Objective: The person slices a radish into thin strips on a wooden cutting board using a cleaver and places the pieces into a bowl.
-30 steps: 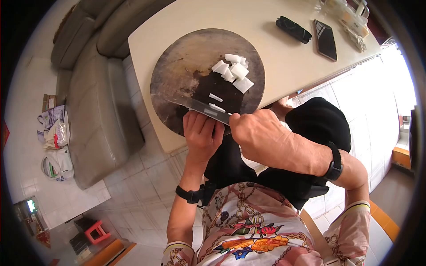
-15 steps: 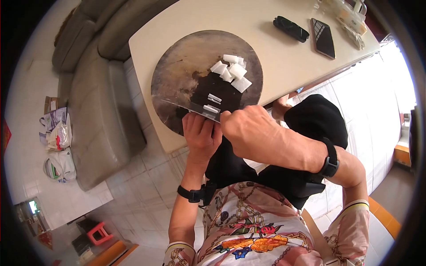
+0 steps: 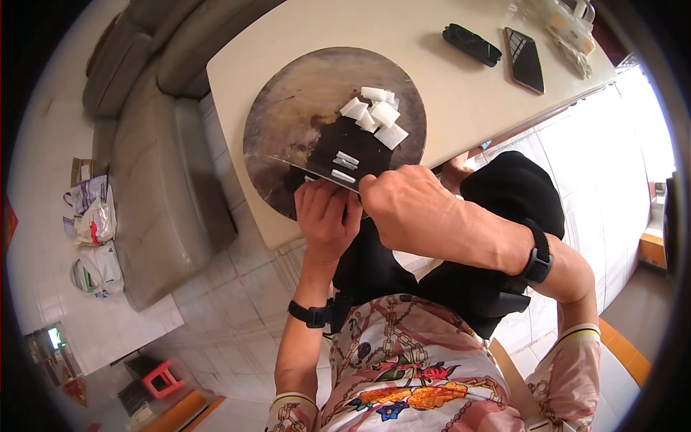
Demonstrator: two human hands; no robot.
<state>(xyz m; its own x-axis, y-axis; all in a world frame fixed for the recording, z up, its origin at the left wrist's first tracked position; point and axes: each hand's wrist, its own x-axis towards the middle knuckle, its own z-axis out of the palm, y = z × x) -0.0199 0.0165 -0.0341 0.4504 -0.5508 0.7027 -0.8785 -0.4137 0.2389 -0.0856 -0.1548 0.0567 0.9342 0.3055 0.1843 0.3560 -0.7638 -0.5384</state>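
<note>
A round, dark-stained cutting board [image 3: 281, 101] lies on the table, its near edge under my hands. In my right hand [image 3: 403, 205], closed around the handle, is a knife [image 3: 317, 173] whose thin blade shows nearly edge-on and slants up-left across the board. Close behind the blade, my left hand [image 3: 325, 212] is closed, fingers curled down onto a white piece [image 3: 309, 178] that barely shows at the fingertips. Beyond the blade lie narrow white strips [image 3: 345, 160] and one white strip [image 3: 343, 176] right beside it. Several larger white chunks [image 3: 385, 114] are piled at the board's right.
The cream table [image 3: 461, 101] also holds a black case [image 3: 471, 45], a phone [image 3: 525, 60] and a plastic bag [image 3: 572, 32] toward the far right. A grey sofa [image 3: 158, 187] stands to the left. Bags [image 3: 93, 216] and a red stool [image 3: 162, 380] are farther left.
The knife blade has tilted to look thinner, and my right hand has risen slightly. A bit of white now shows by my left fingertips. The strip near the blade appears separate from it.
</note>
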